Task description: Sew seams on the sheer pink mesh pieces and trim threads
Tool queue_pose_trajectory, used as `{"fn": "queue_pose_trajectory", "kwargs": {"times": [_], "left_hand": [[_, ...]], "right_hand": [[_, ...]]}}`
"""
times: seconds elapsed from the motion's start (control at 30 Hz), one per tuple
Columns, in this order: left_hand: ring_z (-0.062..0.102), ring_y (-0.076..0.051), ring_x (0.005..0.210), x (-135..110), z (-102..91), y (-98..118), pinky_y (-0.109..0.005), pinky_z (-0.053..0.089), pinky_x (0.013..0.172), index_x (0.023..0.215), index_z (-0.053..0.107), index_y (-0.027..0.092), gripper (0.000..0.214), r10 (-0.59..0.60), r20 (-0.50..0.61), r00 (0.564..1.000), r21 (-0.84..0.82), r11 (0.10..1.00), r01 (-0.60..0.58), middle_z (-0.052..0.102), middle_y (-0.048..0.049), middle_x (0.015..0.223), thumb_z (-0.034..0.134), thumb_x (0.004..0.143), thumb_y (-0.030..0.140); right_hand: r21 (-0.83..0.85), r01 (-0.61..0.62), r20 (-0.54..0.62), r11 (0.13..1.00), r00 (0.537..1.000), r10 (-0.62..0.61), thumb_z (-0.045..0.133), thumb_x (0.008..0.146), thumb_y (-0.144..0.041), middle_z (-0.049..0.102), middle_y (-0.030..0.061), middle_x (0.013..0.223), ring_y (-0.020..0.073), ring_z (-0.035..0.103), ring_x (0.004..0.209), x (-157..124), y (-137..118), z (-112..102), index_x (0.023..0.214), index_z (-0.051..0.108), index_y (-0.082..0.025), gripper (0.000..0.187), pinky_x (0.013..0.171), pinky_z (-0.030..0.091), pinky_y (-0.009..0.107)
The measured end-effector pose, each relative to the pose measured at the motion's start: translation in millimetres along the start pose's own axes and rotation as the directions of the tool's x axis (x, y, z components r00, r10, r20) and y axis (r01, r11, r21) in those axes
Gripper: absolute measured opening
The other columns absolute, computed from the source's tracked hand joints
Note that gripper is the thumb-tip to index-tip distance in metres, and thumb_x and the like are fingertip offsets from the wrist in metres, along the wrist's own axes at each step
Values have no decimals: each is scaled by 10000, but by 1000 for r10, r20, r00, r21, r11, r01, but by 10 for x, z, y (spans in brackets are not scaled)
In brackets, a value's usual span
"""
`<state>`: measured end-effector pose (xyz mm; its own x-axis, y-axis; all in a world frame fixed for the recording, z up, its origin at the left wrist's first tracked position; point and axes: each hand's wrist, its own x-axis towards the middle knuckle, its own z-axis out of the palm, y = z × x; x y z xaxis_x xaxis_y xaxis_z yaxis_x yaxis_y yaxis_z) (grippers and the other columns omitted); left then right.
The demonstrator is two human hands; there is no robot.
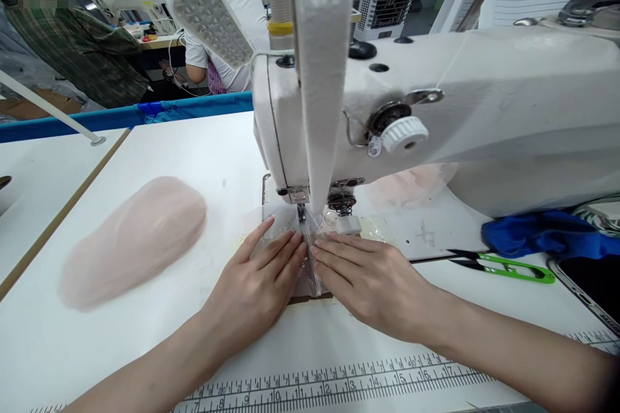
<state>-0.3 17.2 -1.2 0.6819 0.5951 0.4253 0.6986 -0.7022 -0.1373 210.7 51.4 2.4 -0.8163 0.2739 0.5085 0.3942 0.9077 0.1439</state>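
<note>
My left hand (256, 287) lies flat with fingers stretched out on a small piece of sheer, pale fabric (306, 277) in front of the needle. My right hand (371, 277) lies flat beside it, fingertips almost touching the left ones, pressing the same piece. The fabric runs under the presser foot (301, 211) of a white sewing machine (484, 110). Part of the fabric is hidden under my fingers.
A stack of pale pink sheer pieces (135, 239) lies to the left on the white table (145, 348). Green thread snips (504, 266) and blue cloth (542, 235) lie to the right. A ruler strip (339, 384) runs along the front edge. A lamp (208, 6) hangs above; other people work behind.
</note>
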Motion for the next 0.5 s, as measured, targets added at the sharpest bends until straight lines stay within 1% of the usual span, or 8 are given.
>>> {"fn": "queue_pose_trajectory", "kwargs": {"times": [0.27, 0.37, 0.5], "left_hand": [[646, -263, 1121, 34, 30, -63, -535, 406, 1103, 1168, 646, 54, 298, -13, 16, 1000, 28, 1000, 12, 688, -145, 1174, 463, 943, 123], [634, -271, 1140, 29, 17, -58, -552, 388, 1112, 1187, 635, 52, 307, -9, 17, 1000, 32, 999, 9, 672, -146, 1204, 460, 944, 119], [635, -262, 1138, -12, -21, -2, -536, 354, 1141, 1186, 637, 51, 313, 18, 9, 1000, 20, 1000, -19, 678, -145, 1194, 485, 913, 74]], "right_hand": [[-62, 22, -13, 998, 1000, -23, 521, 867, -10, 749, 115, 979, 199, 709, 955, 12, 37, 23, 903, 730, -108, 234, 868, 593, 320], [-74, 41, -19, 996, 999, -43, 525, 864, -10, 742, 135, 999, 221, 704, 974, 0, 32, 30, 934, 727, -86, 227, 870, 594, 347], [-75, 50, -11, 996, 999, -51, 547, 861, -24, 731, 151, 1033, 242, 691, 1009, -18, 12, 27, 978, 721, -69, 214, 894, 585, 368]]}}
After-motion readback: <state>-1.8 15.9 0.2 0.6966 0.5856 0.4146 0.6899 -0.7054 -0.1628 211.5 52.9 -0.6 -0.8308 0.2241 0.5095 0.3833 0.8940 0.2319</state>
